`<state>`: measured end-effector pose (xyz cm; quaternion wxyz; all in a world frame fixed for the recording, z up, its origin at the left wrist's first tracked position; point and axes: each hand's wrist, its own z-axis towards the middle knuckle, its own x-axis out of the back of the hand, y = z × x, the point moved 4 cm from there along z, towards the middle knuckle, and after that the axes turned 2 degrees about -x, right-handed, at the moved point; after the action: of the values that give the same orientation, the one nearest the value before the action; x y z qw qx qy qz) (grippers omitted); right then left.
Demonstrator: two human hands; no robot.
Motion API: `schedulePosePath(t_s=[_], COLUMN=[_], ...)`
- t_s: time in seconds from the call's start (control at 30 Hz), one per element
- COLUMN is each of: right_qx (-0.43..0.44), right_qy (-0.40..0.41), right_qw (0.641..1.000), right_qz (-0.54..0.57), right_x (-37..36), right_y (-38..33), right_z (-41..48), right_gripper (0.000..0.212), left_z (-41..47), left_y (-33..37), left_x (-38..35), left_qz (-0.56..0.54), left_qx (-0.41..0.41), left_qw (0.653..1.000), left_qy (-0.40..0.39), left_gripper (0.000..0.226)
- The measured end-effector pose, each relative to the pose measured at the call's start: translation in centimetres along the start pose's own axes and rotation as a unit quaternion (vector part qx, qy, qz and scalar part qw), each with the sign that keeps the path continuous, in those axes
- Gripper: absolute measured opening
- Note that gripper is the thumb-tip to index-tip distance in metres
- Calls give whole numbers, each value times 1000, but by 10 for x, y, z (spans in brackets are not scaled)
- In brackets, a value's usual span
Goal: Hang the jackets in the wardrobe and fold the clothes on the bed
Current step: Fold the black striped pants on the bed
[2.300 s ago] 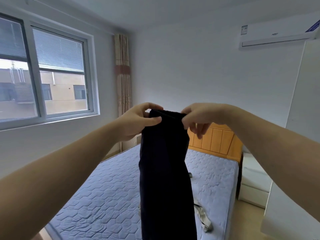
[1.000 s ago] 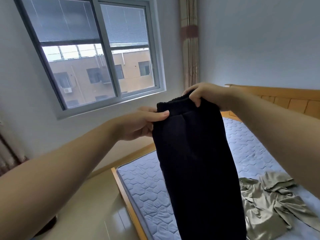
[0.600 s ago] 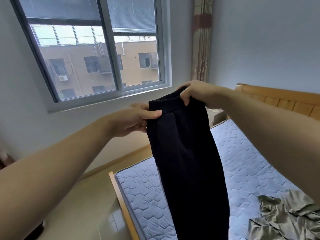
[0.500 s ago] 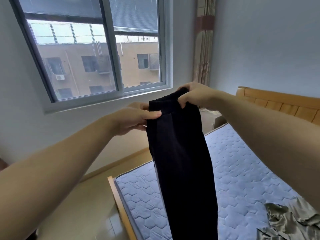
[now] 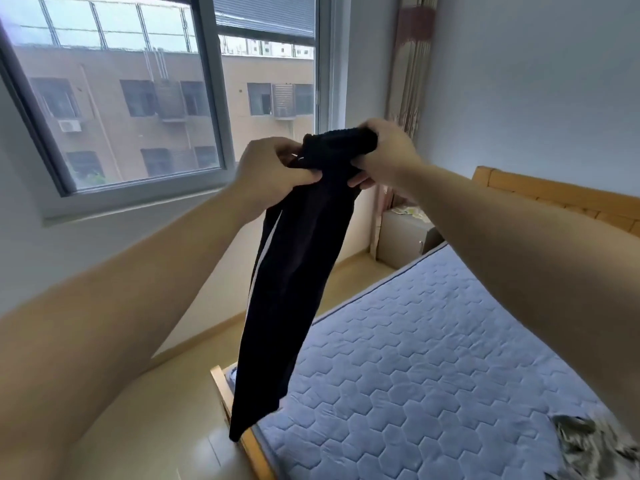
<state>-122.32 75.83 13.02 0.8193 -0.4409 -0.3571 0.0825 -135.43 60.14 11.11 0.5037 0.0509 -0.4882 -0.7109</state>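
Left grip point(image 5: 273, 168) bare; right grip point(image 5: 388, 157) bare; forearms point(image 5: 138, 306) unsleeved to frame edge

A grey-framed window point(image 5: 138, 98) looks onto a tan apartment block point(image 5: 104, 116), a striped curtain point(image 5: 412, 64) hangs in the corner, and a small grey nightstand point(image 5: 398, 237) stands beneath it on the pale floor point(image 5: 156, 427).

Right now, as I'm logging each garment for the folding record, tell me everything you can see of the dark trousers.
The dark trousers look like soft navy-black knit with a ribbed waistband and a thin white stripe down one side. They hang lengthwise in the air, bunched at the top, lower end seen against the corner of the bed. The left hand and right hand grip the waistband from either side.
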Motion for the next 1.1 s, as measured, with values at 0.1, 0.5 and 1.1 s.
schedulePosePath(t_s=[0.1,0.5,1.1], right_qx=[-38,-530,-668], right_qy=[-22,85,211], right_qw=[997,740,675], right_qz=[67,405,233], right_x=[-7,-128,-99], right_y=[31,370,530], right_z=[-15,-281,-601], right_gripper=[38,26,49], left_z=[-20,-302,-587], left_y=[-20,-218,-195], left_x=[-26,-293,-425], left_qz=[16,128,165], left_qx=[-22,34,120], left_qw=[999,960,838], left_qy=[-22,-246,-507], left_gripper=[35,28,56])
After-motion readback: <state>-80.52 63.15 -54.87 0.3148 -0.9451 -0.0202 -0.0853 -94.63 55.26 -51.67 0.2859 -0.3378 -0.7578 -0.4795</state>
